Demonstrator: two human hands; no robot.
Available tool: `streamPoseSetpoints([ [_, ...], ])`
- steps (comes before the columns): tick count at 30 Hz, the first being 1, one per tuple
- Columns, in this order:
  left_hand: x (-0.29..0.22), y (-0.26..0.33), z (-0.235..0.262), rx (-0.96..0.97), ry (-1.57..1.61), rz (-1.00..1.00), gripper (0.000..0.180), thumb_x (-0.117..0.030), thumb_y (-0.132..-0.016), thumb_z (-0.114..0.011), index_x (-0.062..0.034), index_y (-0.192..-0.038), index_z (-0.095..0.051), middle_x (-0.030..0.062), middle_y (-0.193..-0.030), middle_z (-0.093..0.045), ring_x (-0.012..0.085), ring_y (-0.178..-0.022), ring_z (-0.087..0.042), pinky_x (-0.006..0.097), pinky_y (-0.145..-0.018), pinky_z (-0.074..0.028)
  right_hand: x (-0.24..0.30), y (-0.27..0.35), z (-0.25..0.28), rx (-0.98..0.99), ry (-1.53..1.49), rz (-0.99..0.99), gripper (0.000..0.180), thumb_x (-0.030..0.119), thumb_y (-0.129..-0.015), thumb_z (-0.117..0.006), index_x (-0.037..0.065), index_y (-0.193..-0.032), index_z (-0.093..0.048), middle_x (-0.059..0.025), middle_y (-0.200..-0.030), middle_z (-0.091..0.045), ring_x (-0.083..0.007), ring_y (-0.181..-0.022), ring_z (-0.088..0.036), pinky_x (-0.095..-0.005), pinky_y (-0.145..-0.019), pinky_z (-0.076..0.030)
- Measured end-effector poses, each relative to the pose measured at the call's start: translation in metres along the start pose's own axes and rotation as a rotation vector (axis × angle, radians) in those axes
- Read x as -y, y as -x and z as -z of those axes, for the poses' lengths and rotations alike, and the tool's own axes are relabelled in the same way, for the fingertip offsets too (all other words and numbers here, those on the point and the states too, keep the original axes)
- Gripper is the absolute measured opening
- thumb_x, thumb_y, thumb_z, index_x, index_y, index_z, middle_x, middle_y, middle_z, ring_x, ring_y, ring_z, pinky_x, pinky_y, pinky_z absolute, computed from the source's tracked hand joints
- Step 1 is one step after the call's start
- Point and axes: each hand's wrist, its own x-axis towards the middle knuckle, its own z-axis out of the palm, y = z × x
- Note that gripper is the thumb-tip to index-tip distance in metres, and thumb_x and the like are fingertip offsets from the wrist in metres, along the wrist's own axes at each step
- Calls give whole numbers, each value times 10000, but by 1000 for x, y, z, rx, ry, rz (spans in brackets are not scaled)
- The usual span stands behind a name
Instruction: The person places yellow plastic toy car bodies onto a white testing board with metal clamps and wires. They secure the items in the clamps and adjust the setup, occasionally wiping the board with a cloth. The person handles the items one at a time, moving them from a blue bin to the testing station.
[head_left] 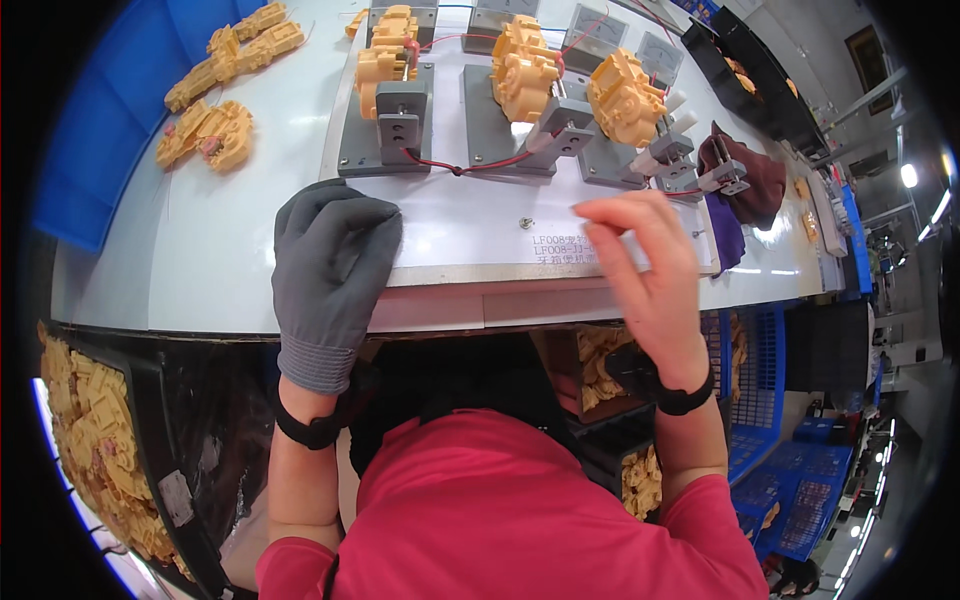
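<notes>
My left hand (335, 245), in a grey knit glove, is at the board's front left. Its fingers are curled toward the thumb, and whatever they may hold is hidden. My bare right hand (650, 265) hovers over the board's front right, thumb and forefinger apart with nothing between them. A small metal piece (526, 223) lies on the white printed sheet (455, 225) between my hands. Behind it, a tan plastic gearbox housing (383, 68), a second housing (524, 80) and a third housing (625, 98) sit on grey fixtures (385, 150) with red wires.
Loose tan housings (215, 135) lie at left beside a blue bin (100, 110). Dial meters (597, 28) line the back. A dark red cloth (755, 180) lies at right, near a black tray (750, 70). Bins of tan parts (95, 430) stand below the table's front edge.
</notes>
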Motion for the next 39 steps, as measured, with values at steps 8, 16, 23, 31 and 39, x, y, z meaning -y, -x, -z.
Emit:
streamPoseSetpoints([
  [8,-2,-1,2,-7,0,-8,136,-93,-803,-743,-66,-932,-710,91,-992,-643,287,-1018,-576,383,-898,-468,0,-7,-34,48,12,62,109,64,-884,-681,59,-993,-685,-66,-907,-629,-258,-864,-590,-363,-781,-438],
  [16,-3,-1,2,-4,-13,-11,142,-64,-797,-740,-63,-935,-707,88,-997,-637,279,-1029,-569,378,-889,-471,3,-10,-33,92,26,7,86,23,-901,-658,22,-985,-680,-86,-888,-597,-227,-815,-584,-323,-702,-469],
  [23,-5,1,2,9,-12,21,143,-57,-796,-739,-57,-934,-702,89,-1022,-625,278,-1065,-556,372,-900,-472,1,-6,-41,8,-44,-60,118,82,-861,-709,71,-973,-674,-45,-846,-611,-235,-783,-575,-353,-736,-423],
  [31,-5,-1,8,29,-76,-20,170,-37,-792,-746,-57,-953,-696,104,-1008,-612,310,-1088,-550,402,-942,-443,5,-2,-39,-71,-147,-158,213,92,-838,-749,78,-1027,-653,-29,-767,-572,-185,-661,-525,-327,-650,-409],
  [39,-12,3,22,228,-89,166,198,-22,-870,-597,-7,-1066,-628,155,-1277,-526,313,-1257,-477,390,-1101,-315,1,-1,-33,-125,-170,-139,195,162,-835,-769,111,-975,-643,-12,-786,-625,-198,-641,-589,-347,-645,-422],
])
